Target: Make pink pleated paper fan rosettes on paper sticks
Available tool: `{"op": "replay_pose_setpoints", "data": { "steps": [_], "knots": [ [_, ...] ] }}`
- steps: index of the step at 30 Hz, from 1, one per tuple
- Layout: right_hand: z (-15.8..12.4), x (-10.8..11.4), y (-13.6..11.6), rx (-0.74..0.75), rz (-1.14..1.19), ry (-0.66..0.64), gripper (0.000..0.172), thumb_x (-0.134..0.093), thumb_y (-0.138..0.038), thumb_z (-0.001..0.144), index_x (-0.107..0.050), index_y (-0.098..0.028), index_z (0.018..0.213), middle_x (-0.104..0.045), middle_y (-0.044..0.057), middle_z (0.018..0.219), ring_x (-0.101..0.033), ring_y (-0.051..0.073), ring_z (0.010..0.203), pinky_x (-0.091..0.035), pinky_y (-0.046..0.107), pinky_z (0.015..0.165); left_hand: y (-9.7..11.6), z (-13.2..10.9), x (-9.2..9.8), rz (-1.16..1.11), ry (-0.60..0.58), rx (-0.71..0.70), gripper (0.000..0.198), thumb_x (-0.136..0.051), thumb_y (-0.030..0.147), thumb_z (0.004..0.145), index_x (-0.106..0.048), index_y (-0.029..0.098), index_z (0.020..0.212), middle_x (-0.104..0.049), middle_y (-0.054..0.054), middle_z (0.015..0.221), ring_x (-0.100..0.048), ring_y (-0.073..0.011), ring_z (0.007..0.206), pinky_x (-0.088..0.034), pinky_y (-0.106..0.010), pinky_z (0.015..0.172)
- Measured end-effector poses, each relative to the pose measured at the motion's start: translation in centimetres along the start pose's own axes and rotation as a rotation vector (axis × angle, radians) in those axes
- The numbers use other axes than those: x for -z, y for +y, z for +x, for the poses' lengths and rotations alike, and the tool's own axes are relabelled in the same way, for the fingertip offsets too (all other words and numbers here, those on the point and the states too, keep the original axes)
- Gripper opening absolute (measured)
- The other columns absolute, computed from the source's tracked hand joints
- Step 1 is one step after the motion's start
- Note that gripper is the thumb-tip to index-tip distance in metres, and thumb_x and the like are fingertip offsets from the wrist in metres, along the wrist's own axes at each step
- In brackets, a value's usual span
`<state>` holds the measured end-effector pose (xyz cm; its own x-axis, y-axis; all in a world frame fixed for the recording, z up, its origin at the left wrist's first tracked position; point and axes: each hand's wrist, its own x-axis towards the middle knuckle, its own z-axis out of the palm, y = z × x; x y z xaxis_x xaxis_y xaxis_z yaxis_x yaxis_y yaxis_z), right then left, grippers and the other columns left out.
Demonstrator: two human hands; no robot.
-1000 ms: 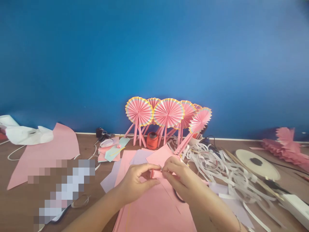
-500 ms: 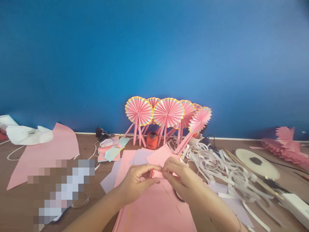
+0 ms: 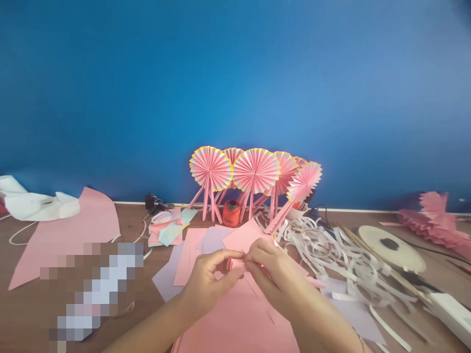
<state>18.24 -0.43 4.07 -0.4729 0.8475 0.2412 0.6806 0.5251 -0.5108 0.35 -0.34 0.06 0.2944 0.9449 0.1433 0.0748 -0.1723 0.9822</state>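
Note:
My left hand (image 3: pixel 209 277) pinches a small folded piece of pink paper (image 3: pixel 236 264) between thumb and forefinger. Close against it, my right hand (image 3: pixel 270 269) has its fingertips closed on the same piece, so the two hands nearly meet. Part of the folded paper is hidden behind the fingers. Beneath both hands lies a stack of pink paper sheets (image 3: pixel 239 326). A pink strip end (image 3: pixel 317 282) pokes out beyond the right hand.
Pink pleated paper fans (image 3: pixel 256 171) on rolled sticks lean against the blue wall (image 3: pixel 235 73), by an orange-red object (image 3: pixel 231 214). Curled white strips (image 3: pixel 324 240) heap to the right, near a cream disc (image 3: pixel 392 249). Pink sheet (image 3: pixel 69 235) and paper scraps (image 3: pixel 171 228) lie left.
Both hands stay at nearly the same spot, the right shifted slightly left. A dark curved thing under the right hand is now hidden, and the pink strip end shows more plainly.

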Motion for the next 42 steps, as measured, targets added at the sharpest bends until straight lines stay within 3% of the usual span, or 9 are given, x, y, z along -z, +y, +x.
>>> {"op": "replay_pose_setpoints", "data": {
  "steps": [5,10,15,20,24,33,38,41,42],
  "knots": [
    [-0.2,-0.2,-0.3,-0.016,-0.021,0.035,0.021,-0.043,-0.014,0.091,-0.055,-0.021,0.075,-0.057,0.003,0.083,-0.056,0.016,0.071,-0.046,0.030,0.068,0.0,-0.2,-0.3,-0.145,0.009,0.010,0.034,-0.056,0.037,0.087,-0.065,0.015,0.112,-0.072,-0.009,0.102,-0.068,-0.0226,0.093,-0.056,-0.038,0.087],
    [-0.3,-0.5,-0.5,0.040,0.004,0.183,0.021,-0.045,-0.022,0.093,-0.061,-0.022,0.079,-0.060,0.007,0.094,-0.060,0.018,0.078,-0.048,0.033,0.075,0.2,-0.1,-0.1,-0.151,0.063,0.017,0.037,-0.055,0.038,0.088,-0.062,0.017,0.118,-0.073,-0.009,0.103,-0.067,-0.0214,0.094,-0.055,-0.036,0.087],
    [-0.2,-1.0,0.1,0.014,0.020,0.321,0.020,-0.054,-0.028,0.088,-0.058,-0.021,0.070,-0.062,0.008,0.095,-0.062,0.020,0.084,-0.052,0.033,0.072,0.2,-0.1,0.0,-0.110,0.140,0.003,0.042,-0.056,0.040,0.087,-0.061,0.017,0.122,-0.073,-0.007,0.097,-0.067,-0.0196,0.087,-0.056,-0.033,0.083],
    [-0.1,-1.0,0.7,0.043,-0.037,0.378,0.019,-0.055,-0.028,0.088,-0.056,-0.021,0.070,-0.063,0.008,0.094,-0.062,0.020,0.083,-0.052,0.033,0.070,0.5,-0.1,0.1,-0.138,0.178,0.005,0.044,-0.058,0.042,0.085,-0.061,0.021,0.123,-0.067,-0.006,0.116,-0.066,-0.0189,0.089,-0.058,-0.033,0.082],
    [0.0,-0.8,0.6,0.084,-0.108,0.425,0.021,-0.054,-0.030,0.089,-0.057,-0.021,0.070,-0.063,0.008,0.091,-0.062,0.020,0.083,-0.050,0.034,0.073,0.7,-0.1,0.1,-0.149,0.162,0.039,0.046,-0.058,0.045,0.084,-0.061,0.020,0.123,-0.071,-0.005,0.102,-0.065,-0.0213,0.092,-0.058,-0.034,0.081],
    [0.1,-0.7,-0.1,0.099,-0.231,0.440,0.019,-0.050,-0.027,0.092,-0.056,-0.021,0.074,-0.063,0.006,0.088,-0.061,0.019,0.079,-0.041,0.034,0.072,1.1,-0.4,-0.3,-0.243,0.129,0.063,0.037,-0.054,0.044,0.088,-0.062,0.023,0.117,-0.065,-0.006,0.122,-0.061,-0.0227,0.109,-0.054,-0.031,0.084],
    [0.1,-0.8,0.0,-0.005,-0.242,0.410,0.017,-0.052,-0.026,0.089,-0.045,-0.022,0.074,-0.062,0.006,0.091,-0.060,0.020,0.081,-0.040,0.034,0.073,0.8,-0.2,-0.2,-0.279,0.084,0.056,0.034,-0.051,0.043,0.090,-0.062,0.026,0.117,-0.064,-0.006,0.124,-0.061,-0.0220,0.110,-0.053,-0.030,0.084],
    [0.3,-0.6,0.3,0.011,-0.227,0.365,0.008,-0.054,-0.025,0.089,-0.049,-0.021,0.093,-0.062,0.009,0.101,-0.059,0.024,0.094,-0.041,0.037,0.078,0.8,0.0,0.4,-0.282,0.023,0.035,0.031,-0.050,0.041,0.091,-0.063,0.026,0.115,-0.066,-0.006,0.121,-0.061,-0.0213,0.108,-0.052,-0.030,0.084],
    [0.4,-0.4,0.5,0.058,-0.216,0.332,0.016,-0.054,-0.025,0.089,-0.049,-0.020,0.104,-0.062,0.009,0.105,-0.058,0.025,0.099,-0.041,0.039,0.082,0.7,0.0,0.6,-0.283,0.004,0.019,0.030,-0.051,0.040,0.091,-0.064,0.026,0.114,-0.066,-0.006,0.121,-0.061,-0.0208,0.108,-0.052,-0.029,0.084]
  ]
}}
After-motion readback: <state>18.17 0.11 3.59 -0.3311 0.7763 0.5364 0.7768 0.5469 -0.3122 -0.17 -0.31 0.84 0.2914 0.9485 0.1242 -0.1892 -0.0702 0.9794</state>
